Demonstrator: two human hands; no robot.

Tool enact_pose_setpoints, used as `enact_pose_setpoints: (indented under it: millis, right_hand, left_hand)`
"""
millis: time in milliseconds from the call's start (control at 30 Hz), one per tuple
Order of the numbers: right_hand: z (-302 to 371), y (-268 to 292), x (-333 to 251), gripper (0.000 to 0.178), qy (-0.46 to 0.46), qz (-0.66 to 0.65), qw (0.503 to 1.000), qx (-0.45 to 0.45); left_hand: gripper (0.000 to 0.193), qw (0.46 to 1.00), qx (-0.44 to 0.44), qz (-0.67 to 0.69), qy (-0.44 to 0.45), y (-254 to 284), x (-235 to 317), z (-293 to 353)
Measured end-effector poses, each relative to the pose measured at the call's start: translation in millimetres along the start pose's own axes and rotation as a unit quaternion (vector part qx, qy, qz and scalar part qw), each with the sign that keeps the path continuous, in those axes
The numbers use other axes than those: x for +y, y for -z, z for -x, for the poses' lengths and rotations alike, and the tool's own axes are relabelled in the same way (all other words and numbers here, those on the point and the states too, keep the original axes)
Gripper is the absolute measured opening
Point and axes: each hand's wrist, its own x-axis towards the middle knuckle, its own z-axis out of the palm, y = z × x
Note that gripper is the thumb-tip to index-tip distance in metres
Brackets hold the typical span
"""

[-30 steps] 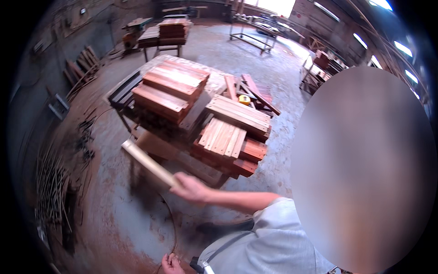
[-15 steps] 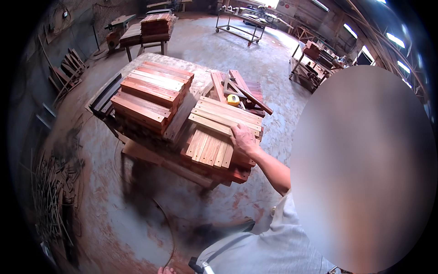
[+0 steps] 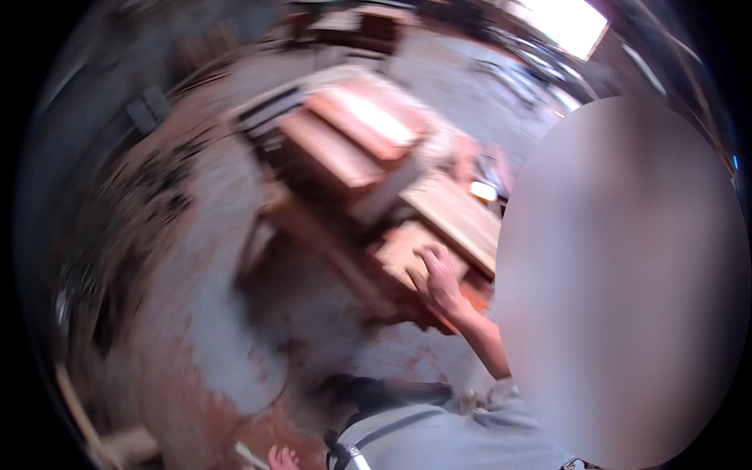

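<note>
On the table [image 3: 441, 147], beside the reddish stack [image 3: 366, 117], the pale slats [image 3: 403, 249] could slip if my right hand [image 3: 439, 279], its fingers spread over them, presses unevenly, while whether my left hand [image 3: 283, 459], low in view, grips something I cannot tell.

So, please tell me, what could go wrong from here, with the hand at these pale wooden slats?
The pale wooden slats lie on top of reddish planks, so an uneven push from the right hand might slide some out of place. That hand is bare, so a rough edge could leave a splinter; the blur hides whether the fingers already touch the wood.
</note>
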Motion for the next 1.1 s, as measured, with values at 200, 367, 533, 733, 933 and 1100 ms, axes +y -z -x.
enact_pose_setpoints:
  millis: [200, 367, 533, 733, 933, 1100]
  right_hand:
    - [102.8, -84.7, -175.6, 0.024, 0.149, -0.290, 0.821, -0.468]
    - [188.8, -109.3, -233.1, 0.022, 0.333, -0.271, 0.666, -0.610]
    - [237.8, -177.3, -254.3, 0.020, 0.481, -0.120, 0.576, -0.650]
    - [314.7, -206.7, -274.8, 0.012, 0.152, -0.023, 0.563, -0.812]
    - [442.6, -180.5, -254.7, 0.013, 0.157, 0.117, 0.401, -0.895]
    - [527.9, -63.6, -289.2, 0.023, 0.395, 0.082, 0.390, -0.828]
  left_hand:
    - [0.033, 0.953, 0.194, -0.180, -0.149, -0.6, -16.6, 109.0]
    - [0.039, 0.903, 0.414, -0.101, -0.058, 21.5, -139.0, 245.4]
    - [0.046, 0.808, 0.558, 0.081, 0.168, -44.2, -300.1, 390.5]
    - [0.044, 0.659, 0.626, 0.299, 0.291, -151.9, -378.2, 506.2]
    - [0.037, 0.443, 0.715, 0.488, 0.232, -227.7, -442.7, 582.2]
    - [0.029, 0.122, 0.856, 0.498, 0.071, -309.8, -496.6, 661.1]
